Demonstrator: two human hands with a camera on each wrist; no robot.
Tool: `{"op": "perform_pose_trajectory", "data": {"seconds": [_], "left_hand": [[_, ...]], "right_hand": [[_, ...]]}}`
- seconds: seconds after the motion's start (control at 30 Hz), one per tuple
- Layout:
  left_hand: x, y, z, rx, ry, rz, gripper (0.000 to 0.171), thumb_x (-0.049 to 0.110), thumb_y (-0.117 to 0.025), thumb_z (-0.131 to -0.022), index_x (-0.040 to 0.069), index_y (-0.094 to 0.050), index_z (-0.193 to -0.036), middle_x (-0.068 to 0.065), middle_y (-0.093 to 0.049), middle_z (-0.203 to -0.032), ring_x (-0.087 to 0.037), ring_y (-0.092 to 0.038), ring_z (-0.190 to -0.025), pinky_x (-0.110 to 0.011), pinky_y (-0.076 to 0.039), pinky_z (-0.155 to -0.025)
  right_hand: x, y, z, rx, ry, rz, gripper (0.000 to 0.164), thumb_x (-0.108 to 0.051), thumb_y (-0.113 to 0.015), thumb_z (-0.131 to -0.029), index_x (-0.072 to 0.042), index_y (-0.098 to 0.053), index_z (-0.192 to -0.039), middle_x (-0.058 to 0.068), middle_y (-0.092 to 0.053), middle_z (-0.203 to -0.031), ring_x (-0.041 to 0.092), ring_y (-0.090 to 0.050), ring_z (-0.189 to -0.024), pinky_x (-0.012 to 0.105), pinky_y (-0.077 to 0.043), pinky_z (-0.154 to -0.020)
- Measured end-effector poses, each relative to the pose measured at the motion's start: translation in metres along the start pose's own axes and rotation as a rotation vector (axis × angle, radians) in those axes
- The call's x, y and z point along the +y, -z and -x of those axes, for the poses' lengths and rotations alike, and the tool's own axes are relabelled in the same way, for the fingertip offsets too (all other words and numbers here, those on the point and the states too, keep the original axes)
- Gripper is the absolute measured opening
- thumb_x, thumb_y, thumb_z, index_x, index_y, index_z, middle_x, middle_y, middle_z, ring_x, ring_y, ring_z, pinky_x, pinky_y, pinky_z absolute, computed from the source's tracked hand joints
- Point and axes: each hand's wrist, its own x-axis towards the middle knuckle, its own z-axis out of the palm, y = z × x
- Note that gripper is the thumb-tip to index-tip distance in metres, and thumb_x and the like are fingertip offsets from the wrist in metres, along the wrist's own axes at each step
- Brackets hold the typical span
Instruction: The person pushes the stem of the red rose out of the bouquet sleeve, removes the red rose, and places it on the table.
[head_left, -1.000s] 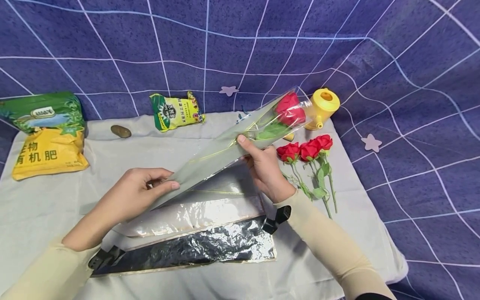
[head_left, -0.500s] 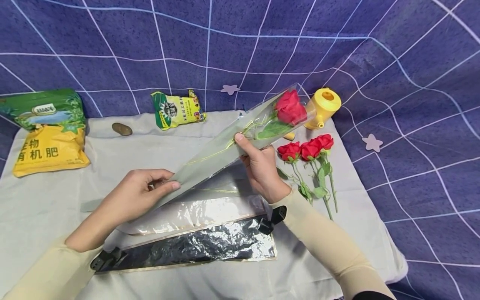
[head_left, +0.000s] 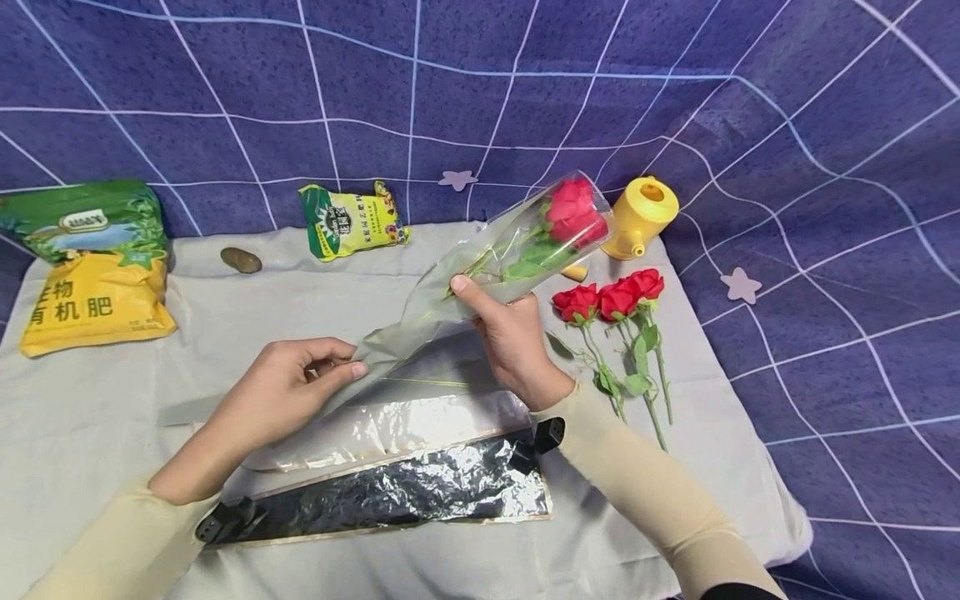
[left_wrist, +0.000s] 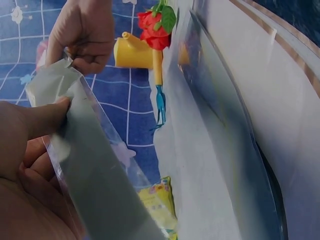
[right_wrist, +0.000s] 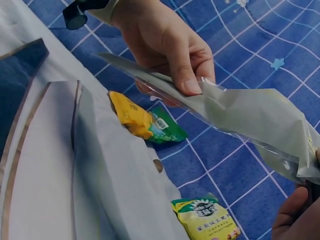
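Note:
A red rose [head_left: 573, 212] with green leaves lies inside a clear-and-grey flower sleeve [head_left: 423, 308], held up at a slant above the table. My right hand [head_left: 521, 350] grips the sleeve round the stem, thumb on top, below the bloom. Farther down, my left hand [head_left: 288, 387] pinches the sleeve's narrow end between thumb and fingers. Between the hands the sleeve is creased and bent. In the left wrist view the left thumb presses on the grey sleeve [left_wrist: 95, 150]; in the right wrist view its tail sticks out past the left hand [right_wrist: 170, 50].
Below the hands lie clear sleeves [head_left: 442, 425] and a black one [head_left: 405, 492]. Right: loose red roses [head_left: 618, 300], a yellow watering can [head_left: 645, 212]. Behind: a small yellow-green packet [head_left: 356, 223], a brown stone [head_left: 242, 260], a large yellow-green bag [head_left: 97, 283]. A blue hand rake [left_wrist: 160, 102] lies near the watering can.
The sleeve was straight and smooth and is now buckled between the hands. My right hand has shifted a little left and down, bringing the rose with it; my left hand has barely moved.

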Motion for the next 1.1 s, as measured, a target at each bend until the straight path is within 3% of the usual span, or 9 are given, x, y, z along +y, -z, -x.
{"op": "perform_pose_trajectory", "data": {"seconds": [0.13, 0.37, 0.6, 0.8, 0.97, 1.1], "left_hand": [[0.000, -0.001, 0.000, 0.009, 0.003, 0.016, 0.015, 0.041, -0.065, -0.087, 0.028, -0.070, -0.093, 0.013, -0.061, -0.070, -0.010, -0.051, -0.054, -0.027, -0.041, -0.048], [0.007, -0.004, -0.006, 0.038, -0.013, 0.042, 0.015, 0.041, -0.066, -0.086, 0.028, -0.071, -0.093, 0.015, -0.063, -0.073, -0.009, -0.054, -0.058, -0.026, -0.044, -0.053], [0.008, -0.004, -0.006, 0.032, 0.003, 0.042, 0.019, 0.043, -0.066, -0.085, 0.027, -0.072, -0.094, 0.013, -0.062, -0.069, -0.010, -0.053, -0.056, -0.026, -0.043, -0.051], [-0.001, 0.000, 0.002, 0.016, 0.022, 0.013, 0.021, 0.045, -0.067, -0.084, 0.028, -0.072, -0.094, 0.014, -0.061, -0.068, -0.010, -0.051, -0.054, -0.026, -0.042, -0.048], [-0.007, 0.005, 0.009, 0.008, 0.026, -0.020, 0.023, 0.043, -0.069, -0.083, 0.024, -0.072, -0.096, 0.013, -0.065, -0.078, -0.007, -0.056, -0.058, -0.024, -0.046, -0.054], [-0.005, 0.010, 0.006, 0.011, -0.009, -0.062, 0.026, 0.041, -0.069, -0.083, 0.020, -0.073, -0.098, 0.012, -0.066, -0.080, -0.006, -0.056, -0.059, -0.023, -0.046, -0.059]], "right_hand": [[0.003, -0.003, 0.002, -0.037, 0.014, 0.023, 0.038, -0.001, -0.074, -0.078, -0.005, -0.057, -0.113, 0.012, -0.062, -0.102, 0.020, -0.061, -0.087, 0.034, -0.050, -0.077], [0.014, -0.007, 0.012, -0.072, -0.053, 0.118, 0.025, -0.006, -0.075, -0.079, -0.010, -0.060, -0.099, 0.003, -0.060, -0.084, 0.011, -0.050, -0.063, 0.025, -0.041, -0.056], [0.016, -0.003, 0.012, -0.049, -0.058, 0.102, 0.029, -0.008, -0.075, -0.080, -0.011, -0.058, -0.103, 0.002, -0.060, -0.089, 0.011, -0.054, -0.070, 0.026, -0.043, -0.058], [0.010, 0.004, 0.007, -0.052, -0.045, 0.088, 0.035, -0.008, -0.076, -0.079, -0.009, -0.057, -0.109, 0.006, -0.061, -0.095, 0.014, -0.057, -0.076, 0.026, -0.045, -0.063], [-0.004, 0.014, -0.005, -0.061, -0.048, 0.036, 0.038, -0.003, -0.076, -0.077, -0.006, -0.057, -0.110, 0.007, -0.061, -0.097, 0.016, -0.059, -0.078, 0.026, -0.047, -0.065], [-0.014, 0.019, -0.012, -0.104, -0.044, -0.029, 0.040, 0.002, -0.075, -0.076, -0.005, -0.057, -0.111, 0.009, -0.062, -0.101, 0.020, -0.062, -0.086, 0.031, -0.050, -0.074]]}}
